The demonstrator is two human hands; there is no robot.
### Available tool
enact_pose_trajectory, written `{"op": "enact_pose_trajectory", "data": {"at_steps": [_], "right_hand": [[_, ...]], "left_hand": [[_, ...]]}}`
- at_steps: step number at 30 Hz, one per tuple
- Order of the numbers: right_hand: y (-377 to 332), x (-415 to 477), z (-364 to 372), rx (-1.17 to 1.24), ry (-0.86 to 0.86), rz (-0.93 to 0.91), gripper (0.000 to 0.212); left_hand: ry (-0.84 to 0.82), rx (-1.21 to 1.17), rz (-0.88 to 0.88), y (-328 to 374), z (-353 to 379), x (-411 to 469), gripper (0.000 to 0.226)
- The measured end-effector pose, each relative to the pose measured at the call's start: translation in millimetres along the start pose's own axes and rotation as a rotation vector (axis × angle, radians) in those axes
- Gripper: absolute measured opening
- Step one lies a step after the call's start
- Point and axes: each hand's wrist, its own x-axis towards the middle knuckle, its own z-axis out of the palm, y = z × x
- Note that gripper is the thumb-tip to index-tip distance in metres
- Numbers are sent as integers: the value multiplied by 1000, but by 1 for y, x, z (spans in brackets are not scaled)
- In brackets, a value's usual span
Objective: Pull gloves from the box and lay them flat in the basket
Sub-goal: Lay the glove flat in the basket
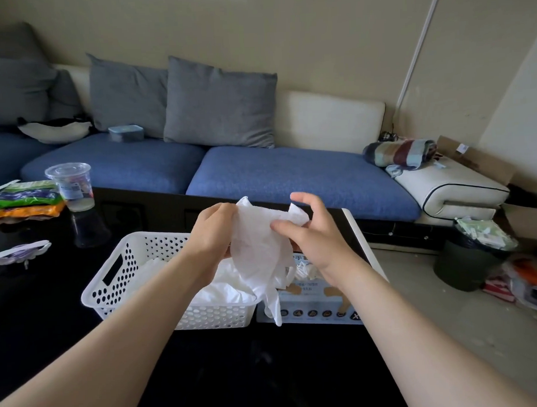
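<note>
Glove point(256, 243) is hanging from left hand point(213, 235) and right hand point(311, 235) over the basket point(111, 269) – nothing is blocking the drop into its open top. Loose gloves point(224, 285) are covering its floor. Box point(319, 297) is closing off the basket's right wall. Cup point(73, 187) and snack packets point(26, 196) are standing well left – bare table point(236, 372) is lying in front.

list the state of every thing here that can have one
glove, held in the air, crumpled, not yet flat
left hand, grips the glove's upper edge
right hand, pinches the glove's other side
basket, upright, holds white gloves
glove box, top open, gloves poking out
plastic cup, upright, nearly empty
bin, full, litter heaped at the top
</note>
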Motion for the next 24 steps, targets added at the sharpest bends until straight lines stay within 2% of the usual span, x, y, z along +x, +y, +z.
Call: {"op": "enact_pose_trajectory", "data": {"at_steps": [2,6,9,12,15,18,20,24], "right_hand": [[0,0,1,-54,6,-39,57],[-3,-1,5,-180,-31,-85,24],[-7,-2,10,-251,-58,-71,2],[-9,-2,11,-253,-111,-41,20],[-9,-1,8,-68,-182,6,29],[-12,-2,2,120,-318,116,22],[-13,-4,-2,127,-391,203,23],[-9,-3,-5,21,-330,280,12]], "left_hand": [[-14,19,10,0,-3,-1,31],[-93,83,98,0,-12,-3,32],[-22,101,198,1,-18,-4,27],[46,147,305,4,-23,-6,29],[40,188,349,6,-25,-8,30],[1,177,318,6,-26,-10,27],[-39,182,294,7,-25,-13,25],[-74,233,265,6,-25,-14,24]]}}
